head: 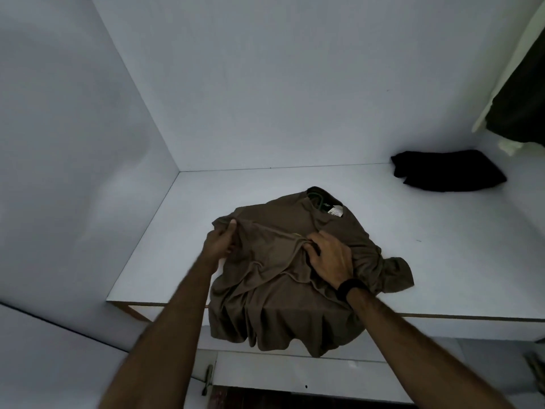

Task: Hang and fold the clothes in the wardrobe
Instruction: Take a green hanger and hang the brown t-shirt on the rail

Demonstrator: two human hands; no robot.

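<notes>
On the white laminate wardrobe shelf (324, 184) a rumpled olive-brown cotton T-shirt (274, 231) is pinched at a fold by the left hand (219, 242) and right hand (330, 256) — folding judged barely begun (hem overhanging) — while a black folded garment (448, 171) lies finished.

The right hand's (327, 255) fingertips are buried in the shirt's (283, 270) folds, and the left hand's (219, 242) fingers are covered by the cloth it pinches. The print on the neck label (336, 210) is too small to be read. The shelf (383, 219) beneath the shirt is hidden. The hanging clothes (522, 93) are cut off by the right edge, as is a blurred object (536, 364) lower down. Both forearms are cropped by the bottom edge. No fold can be made out in the black garment (448, 171).
</notes>
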